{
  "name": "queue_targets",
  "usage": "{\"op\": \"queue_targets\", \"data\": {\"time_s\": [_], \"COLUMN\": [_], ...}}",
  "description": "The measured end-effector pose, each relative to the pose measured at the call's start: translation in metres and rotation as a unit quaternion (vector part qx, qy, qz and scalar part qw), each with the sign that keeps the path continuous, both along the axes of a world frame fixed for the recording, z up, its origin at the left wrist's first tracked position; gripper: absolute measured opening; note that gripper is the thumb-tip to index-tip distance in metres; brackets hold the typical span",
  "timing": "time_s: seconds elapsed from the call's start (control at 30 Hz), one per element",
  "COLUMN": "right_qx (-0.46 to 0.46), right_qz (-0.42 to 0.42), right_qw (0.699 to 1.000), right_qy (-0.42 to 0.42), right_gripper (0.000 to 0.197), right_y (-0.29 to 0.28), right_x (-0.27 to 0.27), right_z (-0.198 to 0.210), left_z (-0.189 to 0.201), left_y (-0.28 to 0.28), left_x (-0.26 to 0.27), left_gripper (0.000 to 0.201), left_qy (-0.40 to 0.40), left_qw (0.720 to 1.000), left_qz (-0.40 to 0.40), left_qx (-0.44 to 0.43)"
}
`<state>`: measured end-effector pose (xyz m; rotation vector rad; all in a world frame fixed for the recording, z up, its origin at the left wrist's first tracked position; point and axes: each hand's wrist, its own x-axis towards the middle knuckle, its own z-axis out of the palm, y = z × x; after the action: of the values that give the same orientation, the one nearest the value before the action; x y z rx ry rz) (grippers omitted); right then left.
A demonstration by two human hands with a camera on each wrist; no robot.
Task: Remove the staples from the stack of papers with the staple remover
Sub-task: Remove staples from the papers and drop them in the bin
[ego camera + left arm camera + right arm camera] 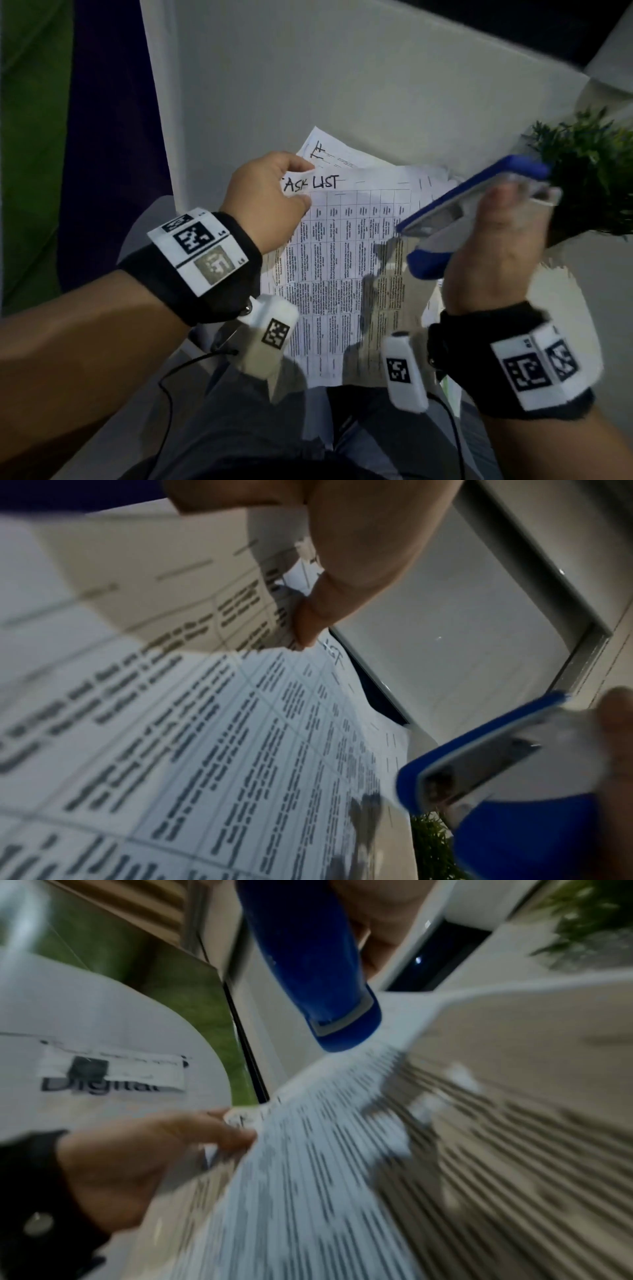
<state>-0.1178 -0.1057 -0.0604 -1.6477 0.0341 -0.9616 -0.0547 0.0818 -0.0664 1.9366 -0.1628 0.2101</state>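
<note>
A stack of printed papers (346, 260) headed "TASK LIST" is lifted off the white table. My left hand (270, 202) pinches its top left corner between thumb and fingers; the left wrist view shows the thumb on the papers (212, 750). My right hand (496, 240) grips a blue and silver staple remover (472, 212) above the stack's right side, its nose pointing down-left toward the page. The staple remover (507, 772) hovers near the paper edge, and in the right wrist view its blue tip (342, 1010) sits just above the blurred papers (342, 1177). No staple is discernible.
A white table (274, 85) lies under the papers. A green potted plant (592, 171) stands right behind my right hand. Dark blue and green floor shows at the left. My legs are below the table edge.
</note>
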Motion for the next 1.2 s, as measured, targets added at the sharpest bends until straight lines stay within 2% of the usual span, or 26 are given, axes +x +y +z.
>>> {"op": "queue_targets", "data": {"time_s": [0.1,0.17,0.2,0.23,0.3,0.33,0.4,0.47,0.53,0.63,0.7,0.77,0.8,0.87,0.93,1.0,1.1,1.2], "right_qx": [-0.018,-0.032,-0.015,0.008,0.067,0.091,0.097,0.086,0.08,0.079,0.077,0.07,0.067,0.056,0.062,0.055,-0.002,-0.035], "right_qz": [-0.01,-0.03,-0.035,-0.046,-0.062,-0.064,-0.079,-0.091,-0.09,-0.09,-0.086,-0.078,-0.068,-0.054,-0.046,-0.024,0.017,0.054], "right_qw": [0.998,0.994,0.994,0.994,0.991,0.988,0.983,0.982,0.982,0.983,0.984,0.986,0.988,0.99,0.992,0.998,0.999,0.996], "right_qy": [0.059,0.099,0.1,0.099,0.101,0.108,0.135,0.143,0.145,0.142,0.136,0.127,0.12,0.114,0.101,0.036,-0.033,-0.059], "right_gripper": [0.059,0.05,0.047,0.047,0.076,0.083,0.088,0.09,0.08,0.057,0.053,0.064,0.074,0.094,0.101,0.088,0.061,0.057], "right_y": [-0.007,-0.012,-0.014,-0.016,-0.021,-0.023,-0.028,-0.033,-0.035,-0.035,-0.034,-0.034,-0.033,-0.029,-0.023,-0.015,-0.002,0.005], "right_x": [0.001,0.002,0.003,0.005,0.008,0.01,0.011,0.01,0.009,0.009,0.009,0.008,0.008,0.008,0.006,0.003,-0.002,-0.001], "right_z": [-0.022,-0.04,-0.044,-0.046,-0.049,-0.05,-0.051,-0.052,-0.054,-0.056,-0.055,-0.054,-0.053,-0.047,-0.037,-0.021,0.006,0.021], "left_z": [-0.007,-0.011,-0.014,-0.017,-0.025,-0.03,-0.037,-0.043,-0.048,-0.051,-0.05,-0.046,-0.043,-0.035,-0.029,-0.025,-0.019,-0.015], "left_y": [-0.005,-0.009,-0.011,-0.014,-0.017,-0.018,-0.019,-0.018,-0.017,-0.018,-0.018,-0.018,-0.017,-0.016,-0.014,-0.013,-0.017,-0.023], "left_x": [-0.005,-0.015,-0.02,-0.024,-0.028,-0.029,-0.03,-0.03,-0.027,-0.025,-0.024,-0.023,-0.024,-0.023,-0.021,-0.019,-0.025,-0.03], "left_gripper": [0.029,0.031,0.029,0.027,0.03,0.032,0.034,0.035,0.036,0.032,0.03,0.03,0.031,0.039,0.056,0.059,0.064,0.065], "left_qy": [-0.022,-0.054,-0.096,-0.155,-0.279,-0.311,-0.33,-0.336,-0.342,-0.34,-0.338,-0.316,-0.288,-0.187,-0.089,-0.055,-0.049,-0.034], "left_qw": [1.0,0.996,0.989,0.975,0.926,0.906,0.886,0.879,0.876,0.878,0.882,0.902,0.921,0.967,0.99,0.993,0.992,0.988], "left_qz": [-0.018,-0.072,-0.105,-0.141,-0.192,-0.211,-0.238,-0.245,-0.246,-0.24,-0.236,-0.216,-0.201,-0.151,-0.109,-0.098,-0.107,-0.112], "left_qx": [-0.005,0.007,0.033,0.078,0.167,0.196,0.223,0.235,0.235,0.237,0.229,0.2,0.171,0.088,0.009,-0.021,-0.051,-0.097]}}
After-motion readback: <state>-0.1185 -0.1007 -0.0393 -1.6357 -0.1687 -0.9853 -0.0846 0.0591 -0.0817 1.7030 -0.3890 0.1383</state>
